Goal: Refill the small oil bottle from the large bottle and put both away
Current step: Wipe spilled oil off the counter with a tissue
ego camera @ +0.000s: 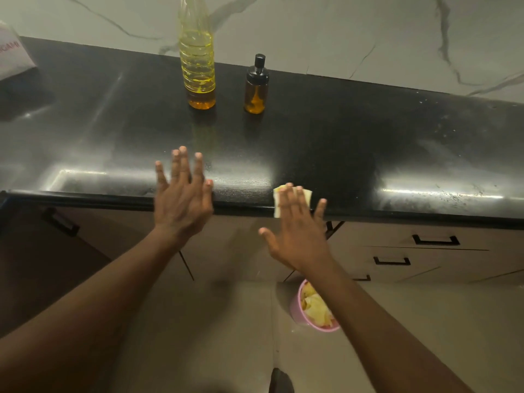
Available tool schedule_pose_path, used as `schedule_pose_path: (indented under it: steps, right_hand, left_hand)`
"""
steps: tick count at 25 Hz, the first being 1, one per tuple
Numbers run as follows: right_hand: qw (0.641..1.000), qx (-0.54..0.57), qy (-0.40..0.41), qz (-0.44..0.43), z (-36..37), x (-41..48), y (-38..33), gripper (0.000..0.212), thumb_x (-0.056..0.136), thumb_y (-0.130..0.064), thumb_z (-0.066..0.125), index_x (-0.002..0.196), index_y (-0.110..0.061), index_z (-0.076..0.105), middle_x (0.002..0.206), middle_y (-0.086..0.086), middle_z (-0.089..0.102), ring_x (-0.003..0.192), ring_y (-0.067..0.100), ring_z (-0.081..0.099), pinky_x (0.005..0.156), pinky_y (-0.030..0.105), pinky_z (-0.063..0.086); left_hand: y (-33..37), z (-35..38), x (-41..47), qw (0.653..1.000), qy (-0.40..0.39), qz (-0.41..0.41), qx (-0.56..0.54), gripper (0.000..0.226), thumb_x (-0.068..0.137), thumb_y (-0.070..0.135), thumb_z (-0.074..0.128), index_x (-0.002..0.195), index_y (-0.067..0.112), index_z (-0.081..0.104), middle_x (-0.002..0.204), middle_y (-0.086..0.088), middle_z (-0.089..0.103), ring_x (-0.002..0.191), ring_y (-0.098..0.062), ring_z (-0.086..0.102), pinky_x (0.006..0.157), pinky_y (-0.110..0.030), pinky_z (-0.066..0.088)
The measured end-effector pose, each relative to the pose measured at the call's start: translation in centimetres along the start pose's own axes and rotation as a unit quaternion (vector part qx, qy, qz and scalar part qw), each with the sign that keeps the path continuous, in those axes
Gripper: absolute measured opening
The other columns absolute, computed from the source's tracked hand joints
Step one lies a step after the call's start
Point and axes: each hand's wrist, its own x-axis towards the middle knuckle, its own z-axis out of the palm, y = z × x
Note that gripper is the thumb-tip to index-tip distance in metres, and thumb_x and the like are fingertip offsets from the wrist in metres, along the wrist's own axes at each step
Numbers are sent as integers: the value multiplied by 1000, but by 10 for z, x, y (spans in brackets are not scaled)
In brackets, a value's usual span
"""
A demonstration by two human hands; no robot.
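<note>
A tall clear plastic bottle with a low level of amber oil stands uncapped at the back of the black countertop. To its right stands a small amber oil bottle with a black spout cap. My left hand hovers flat with spread fingers over the counter's front edge, holding nothing. My right hand, fingers straight, presses a yellowish folded tissue against the counter's front edge. Both hands are well in front of the bottles.
A white box sits at the counter's far left. Brown cabinet doors and drawers with black handles run under the counter. A pink bin holding crumpled yellowish tissues stands on the floor beneath my right forearm. A marble wall backs the counter.
</note>
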Motion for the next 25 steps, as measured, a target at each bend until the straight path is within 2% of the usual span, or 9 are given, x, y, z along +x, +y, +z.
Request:
schedule_pose_path:
  steps: [3,5,10,13,17,19,21,23,25]
  right_hand:
    - [999,-8,8,-46,12,1,-36,105,83,-50,55,166,-15,1,175,7,-2,161,26,-6,120,70,-9]
    - [999,-20,4,-42,9,-2,-15,107,80,-41,58,166,-17,-1,175,4,-4,161,22,-7,120,72,-8]
    - [993,-34,-14,115,-16,-24,106,103,83,-30,60,165,-15,0,175,3,0,161,23,-1,119,77,3]
    - [983,-72,-21,169,-20,-23,125,102,86,-32,61,165,-10,0,175,9,1,161,28,1,119,77,5]
    - [995,-36,37,79,-7,-15,55,95,82,-16,60,165,-7,15,173,13,15,160,30,12,122,68,0]
    - [997,-16,71,9,-3,-14,15,84,86,-7,60,163,-8,27,169,14,28,157,30,24,125,62,5]
    - [995,31,89,-12,-11,-10,-8,68,93,-4,59,158,-13,41,162,13,44,151,30,38,125,58,16]
    - [976,164,123,69,-27,-9,-19,49,97,-6,59,144,-20,60,141,9,66,131,30,60,115,53,41]
    - [885,408,146,170,-51,-11,-24,26,101,-13,61,121,-21,76,108,0,78,99,21,70,88,42,57]
  left_hand:
    - [58,13,-3,998,-19,57,-12,67,106,47,6,165,16,-3,172,-14,-10,160,-26,-12,127,-56,-9]
    - [83,21,-4,997,-23,76,-18,67,106,47,6,166,17,-3,173,-14,-8,160,-25,-12,127,-55,-10]
    - [84,30,-3,996,-15,86,0,66,107,47,5,165,16,2,173,-15,-1,161,-25,-7,128,-56,-7]
    - [86,31,-1,996,-16,88,3,66,107,46,5,165,15,3,173,-15,2,161,-25,-4,128,-56,-6]
    - [87,25,-2,996,-37,84,-2,66,107,46,5,165,15,2,173,-15,1,161,-25,-6,128,-56,-8]
    - [87,19,-2,995,-60,78,-17,67,106,47,4,165,16,-1,173,-14,-4,160,-24,-10,128,-54,-10]
    - [87,10,-3,992,-83,72,-55,66,107,48,5,165,17,-1,173,-11,-8,159,-22,-14,128,-50,-13]
    - [85,0,-7,983,-87,68,-145,61,111,44,16,165,15,15,173,-9,3,161,-20,-4,130,-46,-7]
    - [83,-19,-15,967,-73,78,-232,50,113,38,29,155,16,45,162,-6,41,152,-23,35,126,-45,25]
